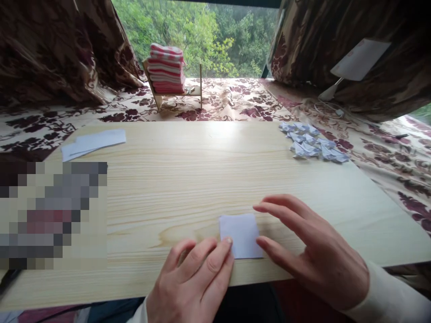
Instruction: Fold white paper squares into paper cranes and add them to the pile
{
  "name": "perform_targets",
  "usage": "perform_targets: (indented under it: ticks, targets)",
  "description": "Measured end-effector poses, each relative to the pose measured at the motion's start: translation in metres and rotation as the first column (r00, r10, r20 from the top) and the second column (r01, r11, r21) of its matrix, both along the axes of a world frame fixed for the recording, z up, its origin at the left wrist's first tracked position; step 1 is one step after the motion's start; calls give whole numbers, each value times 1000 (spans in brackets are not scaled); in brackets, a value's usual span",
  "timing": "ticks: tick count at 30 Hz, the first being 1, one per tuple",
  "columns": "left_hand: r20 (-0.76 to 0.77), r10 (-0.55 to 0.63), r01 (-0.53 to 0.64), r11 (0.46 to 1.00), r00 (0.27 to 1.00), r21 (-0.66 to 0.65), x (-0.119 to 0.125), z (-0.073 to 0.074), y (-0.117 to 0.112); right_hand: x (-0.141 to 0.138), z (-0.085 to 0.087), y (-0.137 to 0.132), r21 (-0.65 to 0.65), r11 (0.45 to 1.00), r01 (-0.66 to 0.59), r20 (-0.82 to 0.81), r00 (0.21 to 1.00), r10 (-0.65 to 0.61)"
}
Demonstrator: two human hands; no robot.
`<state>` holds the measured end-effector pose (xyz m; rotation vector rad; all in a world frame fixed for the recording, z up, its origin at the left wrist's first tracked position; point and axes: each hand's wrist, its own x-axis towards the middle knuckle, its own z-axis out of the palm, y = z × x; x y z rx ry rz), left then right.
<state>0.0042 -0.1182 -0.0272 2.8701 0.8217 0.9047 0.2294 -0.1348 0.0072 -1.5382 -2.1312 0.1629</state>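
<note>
Fingertips of the left hand [197, 278] are laid on the lower left corner of a square of white paper [245, 233]; the fingers are bent and kept close together, and whether the paper is pinched or merely pressed cannot be told from this angle. The right hand [316, 251] is spread, its thumb set well apart from the extended fingers, with nothing held; the thumb tip is seen at the right edge of the paper, and the fingertips are placed beyond its upper right corner. The paper is laid flat near the front edge of a pale wood-grained table [168, 179], between the two hands. A pale sleeve [387, 291] is worn at the right wrist.

At the far right corner of the table, a cluster of folded paper pieces [310, 146] is set out in close rows. At the far left corner, white paper strips [99, 140] are laid overlapping. The left end of the table is partly covered by a block of coarse pixels [63, 202].

Behind the table, a flowered cloth [232, 98] is spread. On it a small wooden stand [201, 87] is placed, loaded with a stack of pink and white folded cloths [166, 69]. A white-shaded lamp [360, 60] is stood at the right, before a dark patterned curtain [336, 22]. Green trees [202, 33] are seen through the window.
</note>
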Motion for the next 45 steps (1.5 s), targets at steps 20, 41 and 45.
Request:
perform_targets:
  ticks: [20, 41, 45]
  targets:
    - [163, 225, -164, 932, 961, -323, 3, 26, 1, -17, 13, 23, -181, 975, -126, -296, 953, 69]
    - [163, 212, -146, 928, 963, -344, 15, 23, -10, -12, -31, -46, 190, 978, -85, -147, 983, 114]
    - [174, 214, -136, 917, 961, -374, 17, 26, -8, -14, -29, -43, 146, 986, -80, -160, 982, 103]
